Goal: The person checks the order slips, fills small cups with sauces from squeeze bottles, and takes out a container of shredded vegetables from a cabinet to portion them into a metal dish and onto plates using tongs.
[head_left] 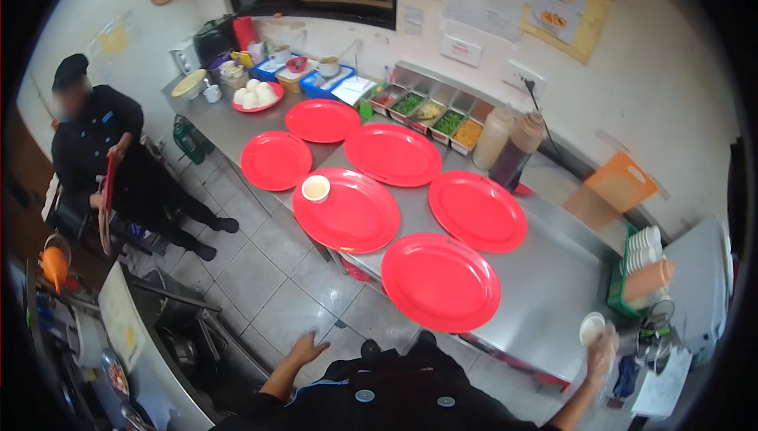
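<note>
My right hand [603, 349], in a clear plastic glove, holds a small white cup [591, 328] over the right end of the steel counter [553, 304]. My left hand [305, 350] is bare and hangs over the floor, fingers apart, with nothing in it. Several red oval plates lie on the counter; the nearest plate [440, 282] is at the front edge. A small cup with pale contents [316, 188] sits on the left front plate [347, 210]. A round red plate [276, 160] lies further left.
A co-worker [95, 139] in dark clothes stands at the left holding something red. Metal trays of toppings [427, 114] and sauce bottles [517, 143] line the counter's back. A green basket of cups [641, 269] is at the right. White balls [256, 95] sit on a red plate.
</note>
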Tool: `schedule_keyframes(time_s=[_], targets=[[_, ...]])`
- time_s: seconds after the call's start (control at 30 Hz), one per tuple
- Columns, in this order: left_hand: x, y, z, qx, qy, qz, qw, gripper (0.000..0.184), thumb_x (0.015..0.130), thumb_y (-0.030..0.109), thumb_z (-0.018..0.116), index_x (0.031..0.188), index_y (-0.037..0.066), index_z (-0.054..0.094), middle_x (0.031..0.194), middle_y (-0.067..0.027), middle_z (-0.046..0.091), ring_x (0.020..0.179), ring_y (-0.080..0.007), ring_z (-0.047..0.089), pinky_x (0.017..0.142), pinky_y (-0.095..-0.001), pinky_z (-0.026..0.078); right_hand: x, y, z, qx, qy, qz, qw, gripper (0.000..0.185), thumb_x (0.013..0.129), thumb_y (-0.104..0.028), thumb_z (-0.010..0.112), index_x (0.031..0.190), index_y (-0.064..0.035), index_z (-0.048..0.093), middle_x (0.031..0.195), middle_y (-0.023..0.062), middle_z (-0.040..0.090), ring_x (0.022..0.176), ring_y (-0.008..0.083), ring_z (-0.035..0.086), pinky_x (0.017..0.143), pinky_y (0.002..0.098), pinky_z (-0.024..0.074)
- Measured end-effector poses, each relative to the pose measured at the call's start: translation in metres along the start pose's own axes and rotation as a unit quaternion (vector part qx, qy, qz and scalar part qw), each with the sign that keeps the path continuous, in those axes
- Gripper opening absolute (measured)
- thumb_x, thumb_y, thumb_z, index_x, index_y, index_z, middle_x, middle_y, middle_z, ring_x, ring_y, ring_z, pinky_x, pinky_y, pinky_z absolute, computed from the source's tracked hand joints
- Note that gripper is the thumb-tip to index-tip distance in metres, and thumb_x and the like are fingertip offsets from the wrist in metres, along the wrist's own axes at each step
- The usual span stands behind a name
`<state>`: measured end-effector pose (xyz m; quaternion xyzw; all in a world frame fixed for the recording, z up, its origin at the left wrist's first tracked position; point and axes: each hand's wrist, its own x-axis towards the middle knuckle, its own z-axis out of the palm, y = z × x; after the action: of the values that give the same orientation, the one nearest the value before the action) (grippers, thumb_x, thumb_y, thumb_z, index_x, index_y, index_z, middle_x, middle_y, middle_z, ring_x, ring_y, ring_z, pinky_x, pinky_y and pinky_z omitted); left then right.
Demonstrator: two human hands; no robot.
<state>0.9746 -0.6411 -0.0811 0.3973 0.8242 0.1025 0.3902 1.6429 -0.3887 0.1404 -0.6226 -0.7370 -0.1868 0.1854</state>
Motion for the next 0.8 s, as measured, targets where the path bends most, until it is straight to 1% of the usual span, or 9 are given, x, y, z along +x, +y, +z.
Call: schedule_keyframes(time_s=[0.07,0.2,0.3,0.37,0.43,0.47,0.5,0.57,0.8], targets=[[-0.021,0.136,-0.092,0.087,0.141,0.259,0.952,0.061,0.075,0.025,0.073,0.127,0.004,0.049,0.122,-0.0187,0.054,0.115,-0.0359,0.049,0.098,-0.0440,0.039,0.022,-0.033,0.019,0.123,-0.080,-0.029,0.989,0.027,0.085,-0.010,0.055,0.110,-0.0009,0.060,0.102,0.0198,0.063,0.100,0.0381,0.056,0.089,0.0455,0.0446],[-0.032,0.303,-0.146,-0.095,0.094,0.507,0.852,0.074,0.071,0.026,0.078,0.133,0.004,0.043,0.121,-0.0184,0.052,0.116,-0.0364,0.047,0.100,-0.0427,0.037,0.117,-0.269,-0.017,0.444,-0.214,-0.026,0.870,0.017,0.086,-0.012,0.058,0.096,0.0008,0.061,0.083,0.0150,0.063,0.070,0.0278,0.061,0.063,0.0399,0.0478],[-0.027,0.354,-0.163,-0.127,0.072,0.545,0.826,0.076,0.067,0.025,0.081,0.130,0.004,0.044,0.121,-0.0178,0.053,0.117,-0.0350,0.048,0.100,-0.0416,0.038,0.151,-0.361,-0.051,0.541,-0.227,-0.010,0.810,0.023,0.086,-0.012,0.065,0.104,-0.0016,0.058,0.088,0.0085,0.063,0.072,0.0172,0.061,0.061,0.0290,0.0507],[-0.005,0.355,-0.174,-0.143,0.084,0.526,0.834,0.078,0.064,0.023,0.083,0.129,0.003,0.044,0.121,-0.0172,0.053,0.116,-0.0339,0.050,0.099,-0.0408,0.040,0.186,-0.384,-0.063,0.590,-0.451,0.139,0.655,0.024,0.084,-0.010,0.067,0.105,-0.0034,0.056,0.090,0.0061,0.061,0.078,0.0150,0.060,0.064,0.0277,0.0502],[0.038,0.346,-0.185,-0.198,0.143,0.482,0.841,0.080,0.058,0.020,0.087,0.124,0.002,0.046,0.118,-0.0146,0.055,0.109,-0.0280,0.056,0.093,-0.0380,0.046,0.227,-0.376,0.013,0.804,-0.176,0.158,0.545,0.031,0.082,-0.012,0.070,0.108,-0.0042,0.055,0.093,0.0062,0.060,0.083,0.0158,0.059,0.071,0.0286,0.0495],[0.042,0.350,-0.197,-0.231,0.136,0.459,0.847,0.078,0.059,0.018,0.087,0.123,0.003,0.045,0.114,-0.0127,0.057,0.107,-0.0231,0.057,0.091,-0.0367,0.047,0.254,-0.363,0.061,0.832,-0.028,0.112,0.542,0.041,0.080,-0.013,0.073,0.113,-0.0033,0.050,0.103,0.0091,0.058,0.093,0.0171,0.057,0.081,0.0314,0.0487],[0.052,0.351,-0.204,-0.264,0.131,0.440,0.848,0.079,0.059,0.017,0.087,0.123,0.004,0.043,0.115,-0.0121,0.056,0.109,-0.0223,0.056,0.092,-0.0363,0.047,0.285,-0.351,0.075,0.674,0.004,0.248,0.696,0.063,0.075,-0.011,0.077,0.127,-0.0035,0.042,0.111,0.0101,0.055,0.098,0.0154,0.055,0.084,0.0316,0.0471],[0.071,0.350,-0.217,-0.292,0.130,0.407,0.855,0.080,0.059,0.015,0.087,0.124,0.004,0.042,0.116,-0.0116,0.055,0.111,-0.0216,0.055,0.094,-0.0359,0.046,0.332,-0.314,0.189,0.585,0.185,0.127,0.779,0.087,0.069,-0.004,0.079,0.140,-0.0043,0.030,0.110,0.0140,0.059,0.088,0.0149,0.060,0.076,0.0285,0.0505],[0.106,0.357,-0.257,-0.317,0.170,0.449,0.818,0.086,0.054,0.006,0.088,0.124,0.006,0.038,0.120,-0.0105,0.049,0.113,-0.0218,0.053,0.095,-0.0363,0.046,0.373,-0.349,0.209,0.626,0.128,0.307,0.706,0.091,0.064,0.000,0.079,0.140,-0.0030,0.029,0.099,0.0144,0.063,0.064,0.0148,0.060,0.053,0.0267,0.0494]])
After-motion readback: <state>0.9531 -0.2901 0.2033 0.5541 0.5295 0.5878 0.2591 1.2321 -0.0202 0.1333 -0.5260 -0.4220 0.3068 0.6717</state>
